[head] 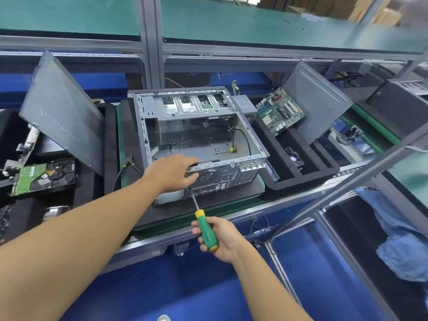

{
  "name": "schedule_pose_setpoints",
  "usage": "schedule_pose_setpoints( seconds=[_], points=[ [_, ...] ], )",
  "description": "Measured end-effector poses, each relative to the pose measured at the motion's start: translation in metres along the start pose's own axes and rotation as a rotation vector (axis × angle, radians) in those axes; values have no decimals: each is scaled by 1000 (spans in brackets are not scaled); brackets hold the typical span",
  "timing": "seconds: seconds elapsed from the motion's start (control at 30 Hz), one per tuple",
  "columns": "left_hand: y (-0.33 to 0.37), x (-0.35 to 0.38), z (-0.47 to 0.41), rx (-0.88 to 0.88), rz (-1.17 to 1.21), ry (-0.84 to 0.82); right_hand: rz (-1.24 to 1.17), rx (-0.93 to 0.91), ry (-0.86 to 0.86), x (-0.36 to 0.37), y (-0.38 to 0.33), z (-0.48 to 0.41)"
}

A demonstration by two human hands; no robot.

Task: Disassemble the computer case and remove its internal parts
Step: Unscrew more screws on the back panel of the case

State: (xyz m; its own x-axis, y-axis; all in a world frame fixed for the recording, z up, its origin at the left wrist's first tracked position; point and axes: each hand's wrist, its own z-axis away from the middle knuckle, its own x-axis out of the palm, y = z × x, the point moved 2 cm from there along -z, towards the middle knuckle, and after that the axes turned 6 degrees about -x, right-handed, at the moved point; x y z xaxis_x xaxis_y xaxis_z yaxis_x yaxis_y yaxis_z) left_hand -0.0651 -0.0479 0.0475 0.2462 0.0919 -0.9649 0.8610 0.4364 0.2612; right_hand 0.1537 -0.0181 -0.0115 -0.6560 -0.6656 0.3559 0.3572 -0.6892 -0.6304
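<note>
Computer case [199, 144] lay on its side on a dark mat [176, 212] mid-desk [289, 201], open side up, rear panel w/ fan grille facing me. Interior mostly bare: drive cage at the far end, a few loose cables on the floor, one w/ a yellow connector. Left hand [171, 172] sat on the near top rim by the grille, fingers curled over the edge and gripping it. Right hand [222, 237] was wrapped round the green/yellow handle of a screwdriver [206, 230], fingers closed tight on it; shaft ran up and left, tip at the lower-left of the rear panel, just under the left hand. Couldn't tell if the tip was seated in a screw. Right of case: black foam tray [301, 172] w/ motherboard [280, 112] propped at its far end, PSU [245, 105] just beside the case, a grey side panel [317, 100] leaning behind. Left of case: another side panel [60, 112] leaning, hard drive [44, 177] near it, cutters [129, 162] touching the mat edge beside the case.
</note>
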Motion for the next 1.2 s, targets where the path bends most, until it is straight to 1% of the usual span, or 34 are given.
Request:
schedule_pose_setpoints(
  seconds=[0.07,0.17,0.2,0.23,0.33,0.37,0.4,0.43,0.47,0.53,0.57,0.6,0.63,0.67,0.7,0.73,0.77,0.83,0.87,0.9,0.97,1.03,1.1,1.2],
  points=[
    [0,2,3,36,56,58,141,-59,66,3,0,1],
    [-1,3,4,61,108,102,541,-218,175,1,-1,2],
    [-1,2,4,74,109,118,598,-251,198,-1,-1,2],
    [0,2,4,105,93,144,584,-264,218,-3,-1,2],
    [2,2,3,206,-21,202,394,-253,230,-4,4,4],
    [3,2,4,213,-39,207,398,-262,242,-2,5,4],
    [3,2,4,215,-43,213,470,-292,271,0,5,4],
    [3,1,4,210,-40,213,615,-344,317,2,4,4],
    [4,1,4,204,-33,207,822,-407,369,5,4,5],
    [4,0,5,175,-6,179,1309,-504,500,11,5,7],
    [4,0,6,154,13,161,1515,-539,570,14,6,8],
    [4,0,6,133,30,145,1649,-567,611,15,7,10],
    [3,0,6,113,41,132,1717,-605,623,14,7,11],
    [3,0,6,95,45,122,1723,-637,606,12,6,11],
    [3,1,6,80,45,112,1664,-656,568,9,4,11],
    [3,1,5,68,44,102,1524,-654,514,4,0,10],
    [3,1,5,57,45,90,1305,-633,452,-1,-3,9],
    [3,1,5,40,51,66,768,-509,365,-6,-7,6],
    [2,1,5,35,53,57,582,-421,353,-5,-8,4],
    [2,0,5,32,54,52,458,-334,344,-3,-7,3],
    [3,-1,5,28,55,41,318,-204,315,2,-2,1],
    [4,-2,5,21,54,22,204,-134,257,6,2,-2],
    [4,-3,5,-8,51,-26,86,-107,188,7,7,-4],
    [3,-4,0,-62,5,-147,-58,-109,115,7,15,-7]
  ],
)
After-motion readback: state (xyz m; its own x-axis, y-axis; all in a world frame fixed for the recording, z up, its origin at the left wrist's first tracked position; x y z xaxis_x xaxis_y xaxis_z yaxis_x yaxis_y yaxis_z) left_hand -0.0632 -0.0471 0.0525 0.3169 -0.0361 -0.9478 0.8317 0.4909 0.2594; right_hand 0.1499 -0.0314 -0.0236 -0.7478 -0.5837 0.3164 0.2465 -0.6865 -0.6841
